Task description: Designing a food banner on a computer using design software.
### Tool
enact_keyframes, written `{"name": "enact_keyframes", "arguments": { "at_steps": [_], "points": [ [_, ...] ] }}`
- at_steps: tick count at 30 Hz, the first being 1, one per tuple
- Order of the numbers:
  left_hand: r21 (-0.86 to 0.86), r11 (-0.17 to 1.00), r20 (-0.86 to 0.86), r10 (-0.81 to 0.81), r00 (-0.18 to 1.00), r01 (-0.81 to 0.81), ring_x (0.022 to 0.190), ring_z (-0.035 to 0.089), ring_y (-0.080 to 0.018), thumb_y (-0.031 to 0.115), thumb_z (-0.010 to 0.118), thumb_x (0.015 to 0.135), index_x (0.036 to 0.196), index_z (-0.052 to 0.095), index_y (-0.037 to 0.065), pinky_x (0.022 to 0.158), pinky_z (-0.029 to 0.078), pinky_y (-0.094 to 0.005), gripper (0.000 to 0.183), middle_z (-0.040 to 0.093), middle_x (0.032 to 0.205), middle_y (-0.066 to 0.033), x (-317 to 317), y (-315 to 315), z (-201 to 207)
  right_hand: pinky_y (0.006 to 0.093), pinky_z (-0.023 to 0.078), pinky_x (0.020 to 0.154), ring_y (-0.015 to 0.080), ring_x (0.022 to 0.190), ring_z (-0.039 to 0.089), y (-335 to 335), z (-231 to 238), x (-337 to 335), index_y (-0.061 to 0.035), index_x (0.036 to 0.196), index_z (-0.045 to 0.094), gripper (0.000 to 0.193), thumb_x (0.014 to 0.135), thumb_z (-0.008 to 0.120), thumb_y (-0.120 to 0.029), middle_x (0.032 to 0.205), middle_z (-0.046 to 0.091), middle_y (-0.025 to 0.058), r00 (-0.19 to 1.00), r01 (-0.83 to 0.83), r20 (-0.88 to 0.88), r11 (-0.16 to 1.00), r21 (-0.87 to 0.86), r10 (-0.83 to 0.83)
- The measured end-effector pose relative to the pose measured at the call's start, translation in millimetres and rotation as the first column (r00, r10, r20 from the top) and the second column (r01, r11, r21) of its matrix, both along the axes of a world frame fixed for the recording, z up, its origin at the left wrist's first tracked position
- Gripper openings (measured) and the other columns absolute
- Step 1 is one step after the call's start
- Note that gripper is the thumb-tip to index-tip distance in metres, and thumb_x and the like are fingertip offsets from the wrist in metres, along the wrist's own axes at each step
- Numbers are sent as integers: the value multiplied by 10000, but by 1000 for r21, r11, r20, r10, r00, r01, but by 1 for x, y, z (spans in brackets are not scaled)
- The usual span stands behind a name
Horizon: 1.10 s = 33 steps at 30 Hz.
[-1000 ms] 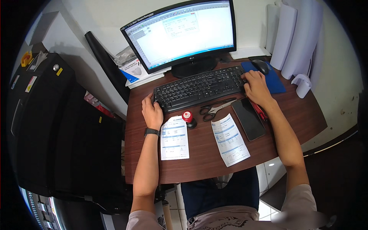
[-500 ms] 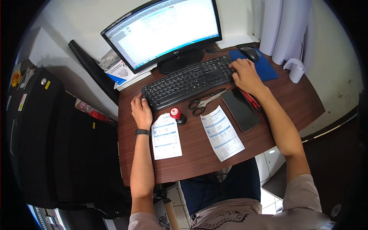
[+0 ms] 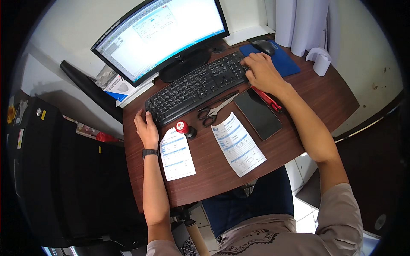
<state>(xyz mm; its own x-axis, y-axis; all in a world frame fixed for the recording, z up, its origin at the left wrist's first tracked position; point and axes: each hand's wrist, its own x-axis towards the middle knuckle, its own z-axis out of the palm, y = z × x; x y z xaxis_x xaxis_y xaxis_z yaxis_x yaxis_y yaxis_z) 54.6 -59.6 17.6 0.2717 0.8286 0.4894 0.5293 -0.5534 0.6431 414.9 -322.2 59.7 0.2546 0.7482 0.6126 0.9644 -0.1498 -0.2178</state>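
Observation:
A black keyboard [image 3: 196, 87] lies slanted before the monitor. My left hand [image 3: 147, 131], a dark watch on its wrist, rests against the keyboard's left end, thumb and fingers apart, holding nothing I can see. My right hand [image 3: 264, 71] lies over the number keys at the other end, fingers bent onto the keys and thumb apart. Nearer me are black-handled scissors [image 3: 212, 114], a dark phone [image 3: 258, 113] and a red-handled tool [image 3: 268, 99] partly under my right forearm. Two printed slips, a left one [image 3: 177, 158] and a right one [image 3: 240, 147], lie below; a red-topped stamp [image 3: 183, 127] stands by the left slip.
The lit monitor [image 3: 171, 38] stands behind the keyboard. A black mouse [image 3: 263, 47] sits on a blue pad [image 3: 284, 62]. Large white paper rolls [image 3: 299, 25] and a small curled roll [image 3: 320, 63] are at the back right. A bulky black machine [image 3: 85, 179] borders the desk's left side.
The whole view has shifted, so the desk and its things appear further left and slightly tilted. A small window on the screen shows more clearly. Both hands keep their places at the keyboard.

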Motion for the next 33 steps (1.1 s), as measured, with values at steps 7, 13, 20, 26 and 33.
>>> {"name": "enact_keyframes", "arguments": {
  "at_steps": [7,13,20,26,33],
  "points": [
    [-17,999,36,-28,999,29,1313,565,-391,330,558,1046,1387,568,-23,1115,429,-445,491,579,1412,-228,-4,10,-6,516,362,1127,316,1101,576,0,0,1,-39,1092,656,220,883,608,-86,1063,598,130,1000,-28,-2,1000,9,28],
    [-53,998,17,-37,999,38,1314,566,-356,319,559,1053,1402,550,-49,1125,422,-424,507,562,1421,-228,-6,7,-2,530,370,1110,323,1089,578,2,-2,-1,-36,1081,661,212,880,608,-78,1063,599,127,998,-61,24,997,50,60],
    [-69,995,72,-67,995,72,1257,604,-346,274,594,1042,1388,551,-63,1089,454,-412,485,576,1389,-228,-8,15,-11,526,382,1098,323,1092,579,4,-4,-1,-34,1082,665,216,877,613,-74,1079,604,130,997,-76,11,996,50,75],
    [-49,997,51,-62,997,65,1222,626,-336,268,615,1032,1381,556,-56,1056,481,-415,481,588,1368,-224,-4,8,-7,507,384,1101,311,1125,576,3,-11,5,-34,1109,672,232,898,601,-97,1095,606,127,999,-50,-10,999,-19,50],
    [-36,997,49,-67,997,69,1226,624,-357,262,623,1019,1366,573,-44,1052,481,-425,465,600,1357,-222,-4,9,-9,542,353,1136,331,1309,508,10,-22,5,-25,1182,666,284,946,577,-157,1275,588,163,998,-61,-22,997,-37,60]
  ]
}}
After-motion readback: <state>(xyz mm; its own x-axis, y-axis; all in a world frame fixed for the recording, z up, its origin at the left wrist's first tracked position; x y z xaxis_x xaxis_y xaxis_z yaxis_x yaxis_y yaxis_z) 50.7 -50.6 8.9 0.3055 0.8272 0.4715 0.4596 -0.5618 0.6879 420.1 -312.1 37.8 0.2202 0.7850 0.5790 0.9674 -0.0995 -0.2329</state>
